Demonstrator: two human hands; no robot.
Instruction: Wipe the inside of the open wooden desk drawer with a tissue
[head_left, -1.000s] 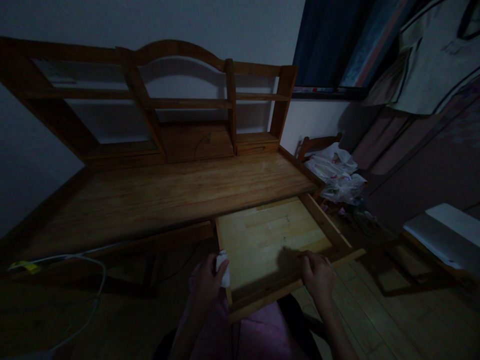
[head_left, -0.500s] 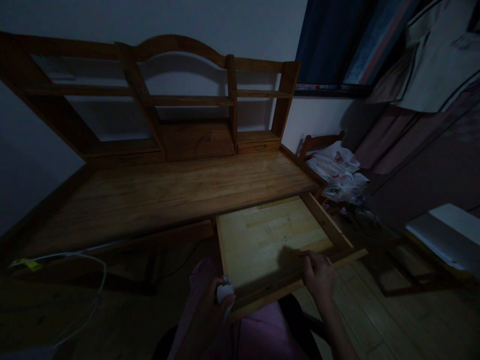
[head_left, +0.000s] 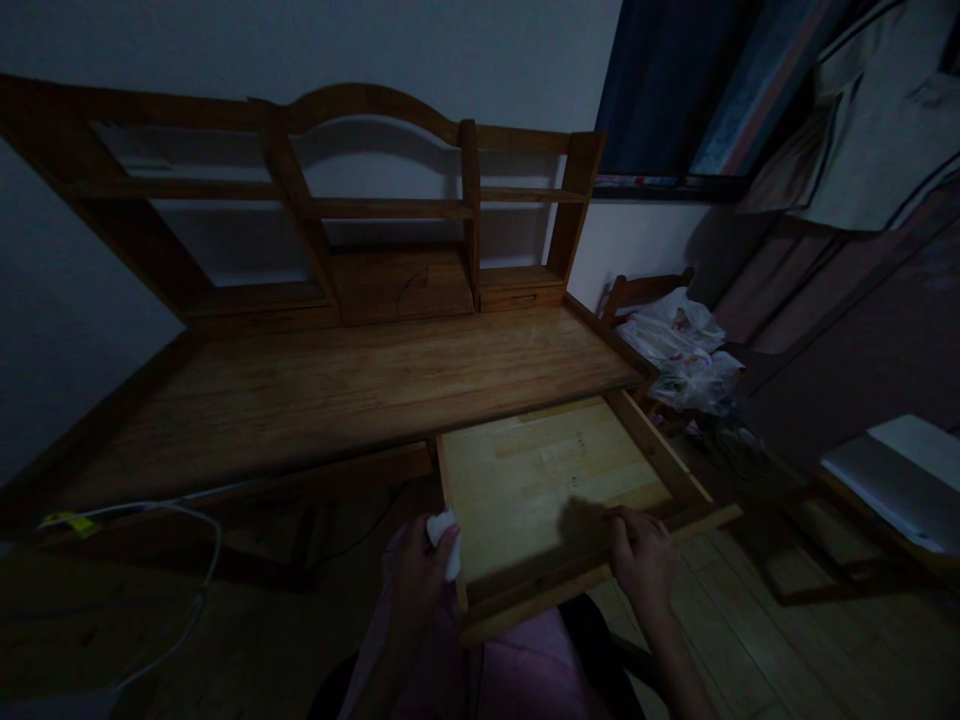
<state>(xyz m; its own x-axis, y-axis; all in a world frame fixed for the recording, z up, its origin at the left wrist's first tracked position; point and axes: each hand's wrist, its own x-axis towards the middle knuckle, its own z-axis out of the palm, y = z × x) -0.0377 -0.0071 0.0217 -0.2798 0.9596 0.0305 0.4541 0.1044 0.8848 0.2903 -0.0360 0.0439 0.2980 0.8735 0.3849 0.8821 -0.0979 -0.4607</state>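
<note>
A wooden drawer (head_left: 540, 480) with a pale bottom is pulled out from the desk above my lap. My left hand (head_left: 418, 565) is closed around a crumpled white cloth (head_left: 442, 530), which might be a tissue, at the outside of the drawer's left wall. On the drawer's front board my right hand (head_left: 646, 555) has its fingers curled over the top edge. A shadow from that hand falls on the drawer bottom.
The desktop (head_left: 360, 380) carries a wooden shelf unit (head_left: 375, 208) at the back. A white cable (head_left: 214, 560) hangs at the left. To the right are a chair (head_left: 637, 290) with plastic bags (head_left: 675, 335) and a low table with a white board-like thing (head_left: 892, 485).
My left hand has moved up and slightly forward along the drawer's left wall with the white cloth. The right hand keeps its hold, and the view has shifted slightly.
</note>
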